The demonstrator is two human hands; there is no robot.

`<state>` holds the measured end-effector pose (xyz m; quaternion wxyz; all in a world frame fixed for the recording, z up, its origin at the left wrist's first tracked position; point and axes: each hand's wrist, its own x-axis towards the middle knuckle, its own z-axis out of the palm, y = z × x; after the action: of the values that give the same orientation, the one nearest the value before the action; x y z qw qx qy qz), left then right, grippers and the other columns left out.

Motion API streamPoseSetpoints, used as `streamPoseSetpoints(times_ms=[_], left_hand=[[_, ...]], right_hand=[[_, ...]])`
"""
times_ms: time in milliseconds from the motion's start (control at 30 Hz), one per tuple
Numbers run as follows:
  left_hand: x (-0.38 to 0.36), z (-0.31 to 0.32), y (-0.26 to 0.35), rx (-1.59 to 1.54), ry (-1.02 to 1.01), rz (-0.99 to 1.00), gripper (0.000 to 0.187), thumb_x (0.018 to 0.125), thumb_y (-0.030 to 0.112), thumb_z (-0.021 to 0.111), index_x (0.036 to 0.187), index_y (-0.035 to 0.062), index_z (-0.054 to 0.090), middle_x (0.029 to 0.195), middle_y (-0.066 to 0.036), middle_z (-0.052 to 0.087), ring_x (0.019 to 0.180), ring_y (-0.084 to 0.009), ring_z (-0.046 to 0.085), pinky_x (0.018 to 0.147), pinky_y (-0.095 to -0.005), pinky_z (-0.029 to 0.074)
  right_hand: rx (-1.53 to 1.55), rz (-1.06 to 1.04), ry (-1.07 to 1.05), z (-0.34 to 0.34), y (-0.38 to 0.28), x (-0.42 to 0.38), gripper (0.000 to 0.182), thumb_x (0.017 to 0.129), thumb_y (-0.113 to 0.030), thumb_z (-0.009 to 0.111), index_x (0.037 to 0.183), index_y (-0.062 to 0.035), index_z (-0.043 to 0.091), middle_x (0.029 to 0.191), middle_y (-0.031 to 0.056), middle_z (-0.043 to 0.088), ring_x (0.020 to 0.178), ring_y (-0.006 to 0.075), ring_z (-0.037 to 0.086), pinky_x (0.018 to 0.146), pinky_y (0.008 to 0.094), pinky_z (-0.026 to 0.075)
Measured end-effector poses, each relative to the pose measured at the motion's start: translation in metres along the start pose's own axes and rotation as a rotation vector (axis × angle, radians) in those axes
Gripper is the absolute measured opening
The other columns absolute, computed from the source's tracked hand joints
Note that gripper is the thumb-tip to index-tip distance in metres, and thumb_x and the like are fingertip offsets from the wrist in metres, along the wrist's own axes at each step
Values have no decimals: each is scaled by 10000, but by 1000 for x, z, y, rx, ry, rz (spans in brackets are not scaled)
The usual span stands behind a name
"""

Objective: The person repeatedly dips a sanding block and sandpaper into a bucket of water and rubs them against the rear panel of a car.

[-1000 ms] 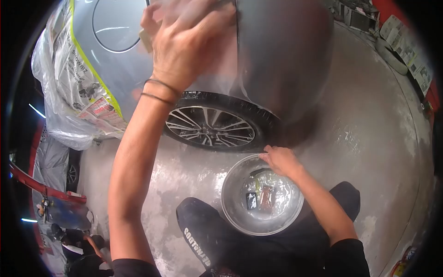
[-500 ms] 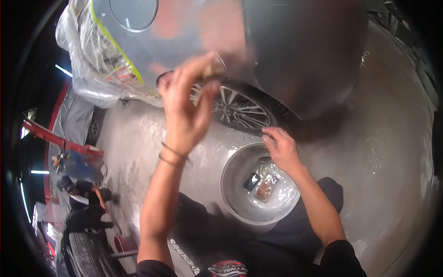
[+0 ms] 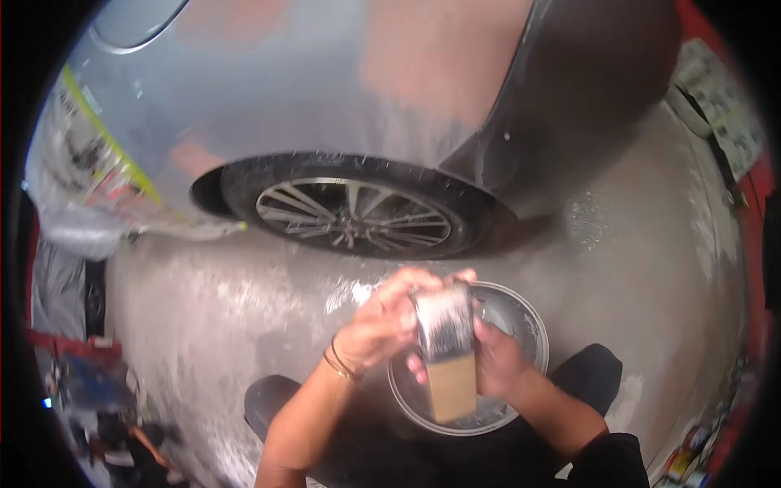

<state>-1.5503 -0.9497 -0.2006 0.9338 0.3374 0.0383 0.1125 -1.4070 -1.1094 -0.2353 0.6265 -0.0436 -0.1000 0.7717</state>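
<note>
Over the basin (image 3: 537, 321), both hands hold a sanding block (image 3: 453, 394). Its lower part is plain tan. The upper part carries a dark, wet, shiny sheet (image 3: 445, 329) that looks like sandpaper. My left hand (image 3: 376, 325), with thin bands at the wrist, is closed on the upper left side of the block and the sheet. My right hand (image 3: 504, 358) grips the right side, thumb along the edge. Motion blurs the fingers somewhat. The hands and block hide much of the round metal basin and what lies in it.
Ahead stands a car with a grey body panel (image 3: 285, 81) showing reddish patches, above a spoked wheel (image 3: 354, 215). Plastic and paper masking (image 3: 81, 171) hangs at the left. The concrete floor (image 3: 211, 301) is wet. Another person (image 3: 126, 447) is low at the left.
My left hand has come down from in front of the car panel to meet my right hand above the basin. The sanding block is now up between them. The view has shifted.
</note>
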Motion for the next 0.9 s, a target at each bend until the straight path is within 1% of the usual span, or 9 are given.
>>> streamPoseSetpoints(times_ms=[100, 300, 367, 400, 500, 567, 667, 767, 900], left_hand=[[8, -43, 9, -35, -237, -142, 525, 1008, 108, 761, 1509, 116, 602, 1730, -393, 333, 1492, -490, 551, 1008, -381, 635], [55, -105, -11, 1020, -83, 38, 620, 1039, 135, 714, 1628, 67, 532, 1624, -190, 588, 1485, -292, 582, 1248, -409, 447], [72, -118, -48, 974, -170, -57, 528, 1070, 150, 674, 1574, 34, 571, 1562, -211, 613, 1476, -340, 576, 1249, -411, 406], [81, -133, -80, 962, -241, 63, 490, 1037, 82, 648, 1523, 35, 616, 1457, -238, 666, 1393, -407, 617, 1202, -453, 452], [90, -142, -98, 1411, -201, -37, 417, 1008, 39, 614, 1420, 21, 668, 1333, -274, 706, 1269, -489, 634, 1130, -519, 484], [86, -152, -111, 1368, -239, 250, 315, 982, 31, 601, 1275, 8, 717, 1212, -291, 734, 1154, -509, 656, 1060, -569, 493], [81, -160, -113, 1247, -101, 322, 227, 963, 152, 682, 1127, 29, 779, 1066, -279, 783, 1044, -503, 727, 913, -577, 561], [38, -135, -53, 1296, -35, 334, 244, 948, 248, 728, 1046, 37, 798, 1001, -279, 789, 986, -517, 743, 839, -591, 576], [36, -153, -42, 1516, -47, 175, 402, 961, 423, 719, 976, 31, 808, 1003, -288, 790, 1001, -511, 752, 848, -602, 581]], right_hand=[[-2, -92, 83, -6, 15, 2, 766, 1052, -452, 736, 1627, -47, 434, 1470, 215, 635, 1277, 412, 696, 1080, 544, 597], [-467, -635, 704, 38, 57, 24, 540, 1047, -160, 742, 1524, -31, 522, 1398, 139, 669, 1288, 248, 678, 1101, 425, 565], [-810, -795, 854, 61, 60, 35, 531, 1029, -93, 766, 1509, -38, 547, 1405, 88, 660, 1312, 199, 643, 1126, 388, 516], [-949, -883, 922, 76, 59, 44, 558, 1017, -48, 764, 1524, -26, 534, 1384, 104, 658, 1305, 190, 638, 1110, 361, 527], [-1323, -1196, 1012, 101, 51, 79, 534, 1015, -86, 792, 1501, -5, 585, 1395, 100, 649, 1290, 183, 638, 1105, 359, 521], [-1720, -1344, 1171, 120, 35, 102, 541, 982, -136, 845, 1472, -15, 650, 1417, 110, 647, 1295, 208, 636, 1099, 372, 511], [-1784, -1641, 1231, 137, 14, 150, 579, 924, -187, 902, 1455, -74, 704, 1424, 143, 647, 1310, 270, 626, 1062, 386, 501], [-1751, -1905, 1275, 128, 5, 194, 561, 911, -141, 912, 1438, -85, 726, 1379, 186, 666, 1302, 364, 644, 1129, 452, 517], [-1812, -2032, 1313, 128, -9, 209, 560, 909, -211, 911, 1435, -107, 748, 1384, 148, 681, 1263, 353, 630, 1101, 471, 482]])
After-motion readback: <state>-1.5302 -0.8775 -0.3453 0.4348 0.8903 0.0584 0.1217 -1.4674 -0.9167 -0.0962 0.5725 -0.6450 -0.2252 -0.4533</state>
